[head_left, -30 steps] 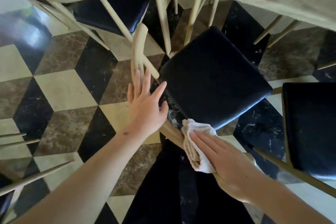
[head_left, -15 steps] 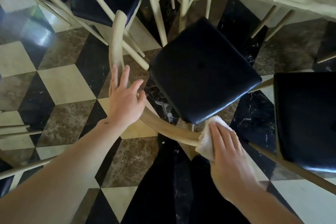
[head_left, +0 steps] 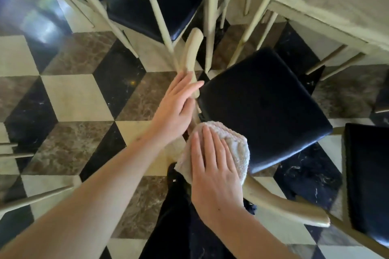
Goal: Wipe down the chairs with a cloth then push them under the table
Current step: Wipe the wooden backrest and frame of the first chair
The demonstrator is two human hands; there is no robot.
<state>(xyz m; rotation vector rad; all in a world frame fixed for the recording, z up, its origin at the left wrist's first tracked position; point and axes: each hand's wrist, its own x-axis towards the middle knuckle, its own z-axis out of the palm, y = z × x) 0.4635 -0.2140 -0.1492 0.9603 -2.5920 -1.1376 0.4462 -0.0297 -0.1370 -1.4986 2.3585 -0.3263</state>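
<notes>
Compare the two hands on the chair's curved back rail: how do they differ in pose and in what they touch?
The right hand lies palm-down on the folded cloth, pressing it onto the back rail; the left hand touches bare wood, no cloth. The right hand sits near the rail's middle; the left hand rests further along, toward the rail's far end. Both are open-fingered and on the same chair.

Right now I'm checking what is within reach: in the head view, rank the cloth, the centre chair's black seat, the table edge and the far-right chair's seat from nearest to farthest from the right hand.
1. Cloth: directly under the right hand.
2. Centre black seat: just ahead, to the right.
3. Far-right seat: off to the right.
4. Table edge: top right, farthest.
</notes>
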